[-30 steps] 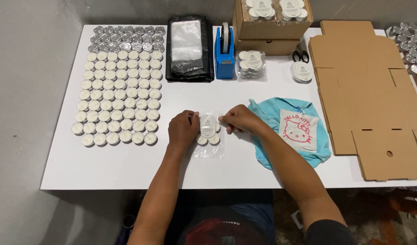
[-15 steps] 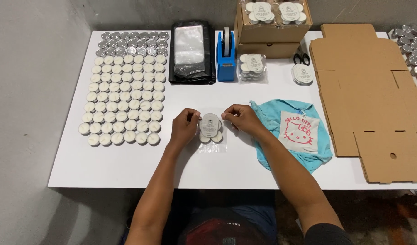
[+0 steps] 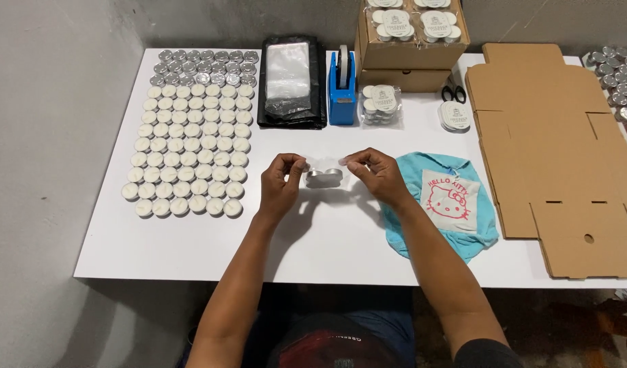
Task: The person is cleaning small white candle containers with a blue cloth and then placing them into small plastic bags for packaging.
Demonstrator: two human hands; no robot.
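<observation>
Candle packet point(image 3: 324, 177) edge-on, long axis left-right, between both hands' fingers point(image 3: 298, 165).

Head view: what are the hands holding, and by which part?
Both hands hold one clear packet of tealight candles lifted edge-on. The left hand pinches its left end, the right hand its right end.
</observation>
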